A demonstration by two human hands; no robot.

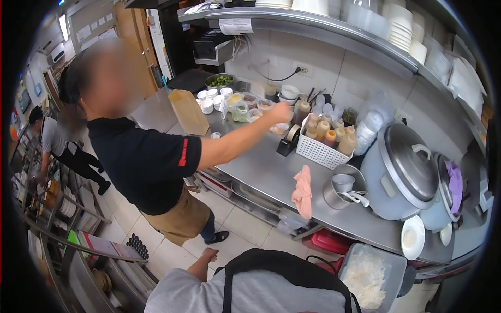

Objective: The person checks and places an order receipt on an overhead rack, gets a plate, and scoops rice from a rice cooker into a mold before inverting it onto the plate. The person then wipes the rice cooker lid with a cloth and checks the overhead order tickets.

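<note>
My left hand hangs low over the tiled floor, just past my grey sleeve. Its fingers look curled in, and no object shows in them. My right hand is out of the picture. Closest on the counter side are a pink cloth draped at the steel counter's edge and a metal pot with a smaller handled pan in it. Below the counter, to my right, a grey bin holds a white, crumbly heap of food.
A co-worker in a black shirt stands at the left, one arm stretched over the counter. White basket holds sauce bottles. Large rice cookers stand right; a shelf hangs above. Another person bends farther back.
</note>
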